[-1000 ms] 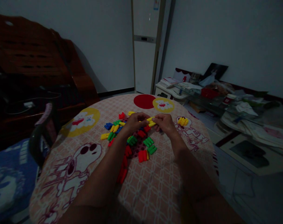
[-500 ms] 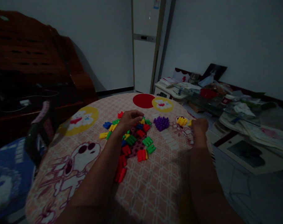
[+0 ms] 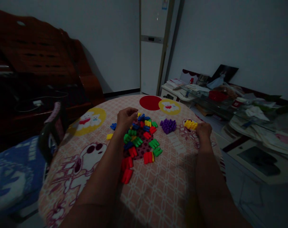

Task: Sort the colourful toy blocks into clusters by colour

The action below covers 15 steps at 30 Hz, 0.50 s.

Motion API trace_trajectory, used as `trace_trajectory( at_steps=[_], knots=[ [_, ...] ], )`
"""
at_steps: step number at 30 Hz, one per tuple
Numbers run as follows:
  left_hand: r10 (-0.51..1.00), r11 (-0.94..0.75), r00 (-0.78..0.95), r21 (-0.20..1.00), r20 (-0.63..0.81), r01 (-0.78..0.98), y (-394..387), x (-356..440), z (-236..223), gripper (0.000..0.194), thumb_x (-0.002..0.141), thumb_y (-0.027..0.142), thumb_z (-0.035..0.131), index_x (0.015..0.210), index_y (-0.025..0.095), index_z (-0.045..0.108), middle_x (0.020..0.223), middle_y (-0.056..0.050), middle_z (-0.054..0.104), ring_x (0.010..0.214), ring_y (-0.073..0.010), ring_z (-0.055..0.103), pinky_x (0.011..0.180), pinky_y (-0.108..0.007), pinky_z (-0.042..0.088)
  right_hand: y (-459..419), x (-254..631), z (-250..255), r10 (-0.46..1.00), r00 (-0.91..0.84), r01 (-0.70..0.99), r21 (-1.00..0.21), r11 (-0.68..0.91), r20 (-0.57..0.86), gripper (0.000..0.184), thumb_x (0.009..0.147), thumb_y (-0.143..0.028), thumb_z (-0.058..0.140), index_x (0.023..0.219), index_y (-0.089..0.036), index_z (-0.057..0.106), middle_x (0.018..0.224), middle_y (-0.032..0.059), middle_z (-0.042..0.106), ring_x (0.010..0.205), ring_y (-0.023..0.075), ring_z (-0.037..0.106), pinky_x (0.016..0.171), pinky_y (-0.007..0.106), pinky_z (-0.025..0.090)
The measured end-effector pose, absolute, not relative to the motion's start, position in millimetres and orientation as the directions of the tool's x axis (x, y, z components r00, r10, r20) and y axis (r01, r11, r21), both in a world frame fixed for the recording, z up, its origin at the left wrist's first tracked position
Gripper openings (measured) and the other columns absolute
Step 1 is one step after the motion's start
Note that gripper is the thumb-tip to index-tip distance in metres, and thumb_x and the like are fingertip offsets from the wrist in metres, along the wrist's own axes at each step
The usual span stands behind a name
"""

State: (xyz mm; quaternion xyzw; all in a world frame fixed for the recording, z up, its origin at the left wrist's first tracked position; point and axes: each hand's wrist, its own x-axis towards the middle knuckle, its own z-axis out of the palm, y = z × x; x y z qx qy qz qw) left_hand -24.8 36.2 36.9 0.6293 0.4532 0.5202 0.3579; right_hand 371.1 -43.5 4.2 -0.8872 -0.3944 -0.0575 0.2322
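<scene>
Now right hand (image 3: pixel 204 129) grip closed on yellow blocks (image 3: pixel 190 124).

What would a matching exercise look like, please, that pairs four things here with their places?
Things:
1. Purple cluster
2. Right hand
3. Red circle
4. Left hand

Places:
A. Near the far edge of the table
B. At the far left part of the mixed pile
C. Between the mixed pile and the yellow cluster
D. At the yellow cluster's right end

Pairs: 1-C, 2-D, 3-A, 4-B
</scene>
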Motion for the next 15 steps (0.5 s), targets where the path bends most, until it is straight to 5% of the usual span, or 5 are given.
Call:
trace_trajectory(
  at_steps=[5, 15],
  knots=[
    [0.878, -0.338, -0.161, 0.822, 0.451, 0.459, 54.0, -41.0, 20.9, 0.033, 0.079, 0.023, 0.057, 0.107, 0.014, 0.071, 0.097, -0.008, 0.075, 0.086, -0.0193, 0.071, 0.082, -0.032, 0.057, -40.6, 369.3, 6.5, 0.565, 0.712, 0.7, -0.477, -0.531, 0.417, 0.041, 0.089, -0.025, 0.044, 0.107, -0.006, 0.076, 0.103, 0.0218, 0.074, 0.092, 0.0281, 0.069, 0.084, 0.037, 0.049],
    [0.904, -0.354, 0.167, 0.471, 0.393, 0.808, 79.7, -17.1, 5.6, 0.044, 0.084, 0.009, 0.05, 0.125, 0.012, 0.065, 0.124, -0.014, 0.069, 0.114, -0.0243, 0.065, 0.104, -0.039, 0.048, -25.0, 337.1, 17.8, 0.603, 0.577, 0.776, -0.6, -0.194, 0.551, 0.033, 0.078, -0.029, 0.05, 0.089, -0.012, 0.076, 0.087, 0.0146, 0.075, 0.081, 0.0268, 0.068, 0.079, 0.037, 0.052]
  ],
)
